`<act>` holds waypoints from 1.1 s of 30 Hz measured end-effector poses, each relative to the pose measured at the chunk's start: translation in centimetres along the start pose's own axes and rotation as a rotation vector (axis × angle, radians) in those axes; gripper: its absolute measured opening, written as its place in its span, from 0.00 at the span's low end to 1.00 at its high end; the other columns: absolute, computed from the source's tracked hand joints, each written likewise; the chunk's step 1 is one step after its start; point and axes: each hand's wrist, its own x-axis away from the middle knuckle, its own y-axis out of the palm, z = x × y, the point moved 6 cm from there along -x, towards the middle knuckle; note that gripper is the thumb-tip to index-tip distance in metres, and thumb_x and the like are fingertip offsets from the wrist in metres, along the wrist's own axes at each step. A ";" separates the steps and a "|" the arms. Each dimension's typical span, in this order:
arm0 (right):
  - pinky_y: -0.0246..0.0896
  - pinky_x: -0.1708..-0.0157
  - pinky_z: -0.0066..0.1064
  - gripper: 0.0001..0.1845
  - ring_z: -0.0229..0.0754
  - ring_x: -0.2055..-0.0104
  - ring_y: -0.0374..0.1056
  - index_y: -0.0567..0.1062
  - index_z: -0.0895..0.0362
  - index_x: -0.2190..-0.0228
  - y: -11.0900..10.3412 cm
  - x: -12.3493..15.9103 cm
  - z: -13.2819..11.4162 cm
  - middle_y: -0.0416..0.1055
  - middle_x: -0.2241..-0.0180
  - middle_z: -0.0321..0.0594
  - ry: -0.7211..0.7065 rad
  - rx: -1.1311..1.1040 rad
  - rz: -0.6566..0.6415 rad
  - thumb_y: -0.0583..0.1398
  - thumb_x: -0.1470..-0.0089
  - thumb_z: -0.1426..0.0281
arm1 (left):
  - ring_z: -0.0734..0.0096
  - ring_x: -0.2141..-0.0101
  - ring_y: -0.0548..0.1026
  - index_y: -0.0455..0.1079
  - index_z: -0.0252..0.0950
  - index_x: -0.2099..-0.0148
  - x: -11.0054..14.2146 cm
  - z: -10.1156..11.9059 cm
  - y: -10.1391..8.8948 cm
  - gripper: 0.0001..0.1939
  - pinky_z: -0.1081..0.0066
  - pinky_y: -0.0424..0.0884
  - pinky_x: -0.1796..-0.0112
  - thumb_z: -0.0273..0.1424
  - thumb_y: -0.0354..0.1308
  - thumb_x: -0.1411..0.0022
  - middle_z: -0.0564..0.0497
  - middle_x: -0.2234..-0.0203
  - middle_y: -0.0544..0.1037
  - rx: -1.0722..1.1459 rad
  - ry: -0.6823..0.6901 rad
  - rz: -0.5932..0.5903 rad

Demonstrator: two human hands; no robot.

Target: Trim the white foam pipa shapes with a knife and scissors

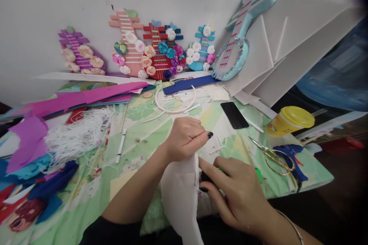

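Table (138, 138) under a green patterned cover, crowded with craft scraps; foam guitars (155, 51) stand against the wall behind. White foam piece (179, 195) at the near edge, running down toward the lap. Left hand (186, 138) fisted on its upper end. Right hand (238, 191) just beside it, fingers curled around a dark tool, mostly hidden. Scissors (271, 155) and black phone (234, 115) lie to the right.
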 end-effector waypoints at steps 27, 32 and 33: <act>0.47 0.75 0.30 0.19 0.38 0.74 0.59 0.64 0.53 0.49 0.0 -0.2 1.7 0.65 0.74 0.37 0.059 -0.133 -0.052 0.51 0.42 0.67 | 0.76 0.82 0.48 0.43 0.36 0.82 -0.1 0.1 0.2 0.20 0.68 0.49 0.76 0.28 0.45 0.40 0.57 0.88 0.49 0.049 0.050 0.030; 0.47 0.75 0.30 0.19 0.37 0.74 0.59 0.65 0.54 0.50 0.0 -0.2 1.7 0.65 0.74 0.37 0.061 -0.118 -0.037 0.51 0.42 0.67 | 0.78 0.83 0.54 0.53 0.35 0.84 0.1 -0.3 -0.8 0.21 0.70 0.51 0.77 0.30 0.47 0.39 0.56 0.89 0.55 0.191 0.022 0.144; 0.47 0.75 0.30 0.19 0.37 0.74 0.59 0.65 0.54 0.50 0.0 -0.3 1.7 0.65 0.75 0.37 0.064 -0.111 -0.036 0.51 0.42 0.66 | 0.78 0.83 0.57 0.57 0.35 0.83 0.3 -0.7 -1.1 0.20 0.71 0.53 0.77 0.31 0.46 0.39 0.54 0.88 0.59 0.216 -0.004 0.167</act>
